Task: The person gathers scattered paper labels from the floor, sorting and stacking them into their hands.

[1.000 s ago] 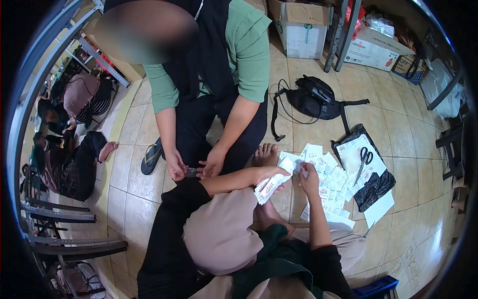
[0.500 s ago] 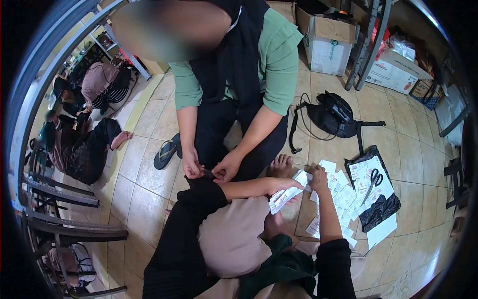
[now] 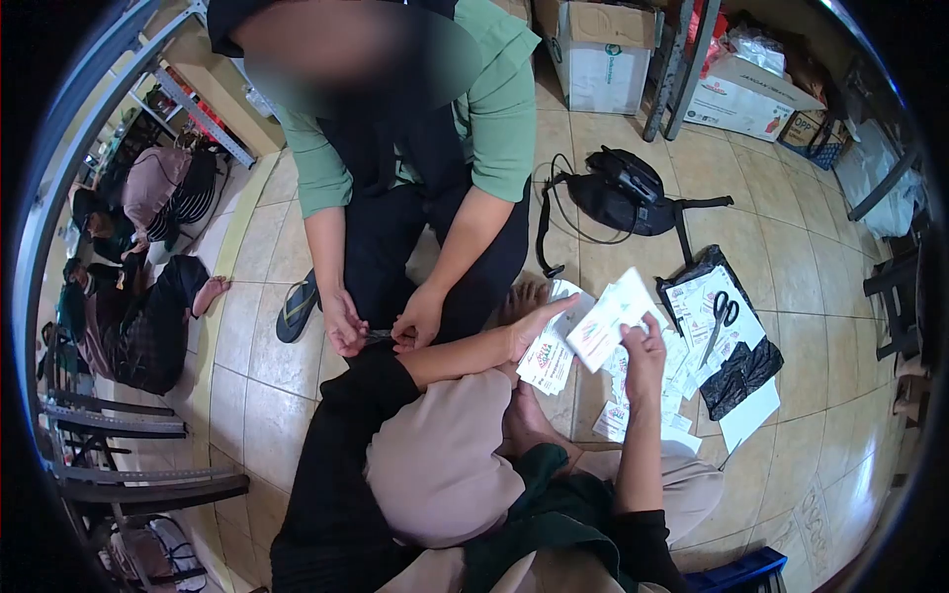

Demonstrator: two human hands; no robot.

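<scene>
Single head-worn camera, wide curved view; looks forward, steeply down from close above lap (image 3: pixel 445 460) onto tiled floor (image 3: pixel 830 361).

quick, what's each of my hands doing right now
Left hand: holding a batch of printed slips.
Right hand: closed on white papers, thumb on top.

A fanned bundle of white printed paper slips (image 3: pixel 550 362) was held tilted, left of the black-handled metal scissors (image 3: pixel 723 318); nearer the scissors, a white rectangular printed paper (image 3: pixel 609 316) was held slanted.
</scene>
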